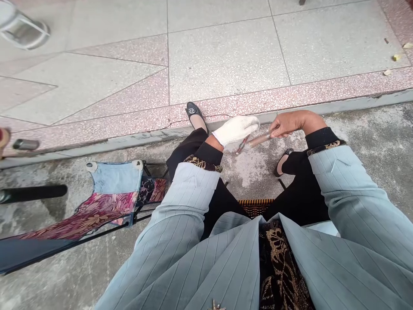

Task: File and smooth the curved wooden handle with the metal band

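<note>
In the head view my left hand (237, 130) wears a white knitted glove and is closed, fingers pointing right. From beneath it sticks out a slim reddish-brown piece (241, 145) with a pale tip, angled down; its kind is too small to tell. My bare right hand (288, 124) grips one end of a tan, stick-like piece (259, 141), which slants down-left toward the reddish piece. The two pieces come close together, and I cannot tell whether they touch. The gloved fingers hide part of what the left hand holds.
Beyond my hands runs a raised step edge (145, 140) of pink and grey terrazzo. Left of me stands a folding chair (109, 202) with patterned fabric, near a black tube (35, 192). A metal cylinder (26, 144) lies on the step, and a white-framed object (24, 30) stands farther back.
</note>
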A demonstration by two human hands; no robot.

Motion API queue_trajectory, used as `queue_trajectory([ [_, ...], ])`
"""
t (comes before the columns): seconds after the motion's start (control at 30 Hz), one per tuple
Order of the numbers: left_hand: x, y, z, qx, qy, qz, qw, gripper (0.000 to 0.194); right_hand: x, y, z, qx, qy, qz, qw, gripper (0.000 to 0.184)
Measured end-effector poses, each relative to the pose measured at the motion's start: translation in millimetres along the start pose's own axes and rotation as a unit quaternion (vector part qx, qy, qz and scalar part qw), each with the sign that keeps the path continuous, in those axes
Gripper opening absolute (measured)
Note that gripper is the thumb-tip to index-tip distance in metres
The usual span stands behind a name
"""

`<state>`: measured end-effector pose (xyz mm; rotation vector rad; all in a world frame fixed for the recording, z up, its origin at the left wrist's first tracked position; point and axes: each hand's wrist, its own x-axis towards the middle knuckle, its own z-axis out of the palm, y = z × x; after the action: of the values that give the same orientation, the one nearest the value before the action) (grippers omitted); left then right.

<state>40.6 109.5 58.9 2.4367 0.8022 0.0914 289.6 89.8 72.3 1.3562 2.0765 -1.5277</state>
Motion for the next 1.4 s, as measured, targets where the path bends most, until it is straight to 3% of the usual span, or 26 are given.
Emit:
queue_trajectory([
  [0.07,-0.7,-1.7,-1.4,-0.04,-0.016,0.014,0.999,0.037,-8.1,-6.4,0.7,0.058,-0.041,-0.05,0.996,0.033],
  [0.1,-0.3,-2.4,-1.0,-0.064,-0.018,0.012,0.998,0.036,-12.4,-9.4,0.3,0.084,-0.026,-0.07,0.994,0.033],
  [0.23,2.7,-4.2,3.2,-0.113,0.008,-0.018,0.993,0.035,-25.7,-16.5,-2.7,0.146,0.157,-0.095,0.972,0.033],
  [0.33,4.2,-5.1,5.6,-0.069,0.005,-0.019,0.997,0.037,-25.8,-18.2,-2.3,0.152,0.235,-0.075,0.957,0.032],
  [0.53,7.1,-7.4,13.5,0.008,-0.034,-0.004,0.999,0.037,-9.2,-16.3,-0.7,0.089,0.261,-0.008,0.961,0.027],
  [0.7,5.8,-1.5,13.5,0.089,-0.056,-0.045,0.993,0.039,3.6,-8.9,-1.2,-0.047,0.285,0.02,0.957,0.024],
  [0.87,2.6,9.1,7.5,0.151,-0.042,-0.033,0.987,0.035,10.9,-4.7,-0.5,-0.128,0.213,0.023,0.968,0.026],
  [1.03,1.2,20.2,2.3,0.167,-0.04,-0.005,0.985,0.033,10.9,-2.5,0.3,-0.09,0.081,0.026,0.992,0.024],
  [1.13,0.3,20.0,-2.0,0.165,-0.032,0.013,0.986,0.035,6.5,-1.1,0.1,-0.047,0.03,-0.008,0.998,0.031],
  [1.3,-0.7,5.6,-9.1,0.029,-0.016,0.049,0.998,0.04,-4.7,0.0,0.3,0.061,-0.061,-0.104,0.991,0.038],
  [1.4,0.5,-3.7,-9.2,-0.061,-0.01,0.075,0.995,0.042,-16.2,-5.9,2.6,0.129,-0.053,-0.133,0.981,0.042],
])
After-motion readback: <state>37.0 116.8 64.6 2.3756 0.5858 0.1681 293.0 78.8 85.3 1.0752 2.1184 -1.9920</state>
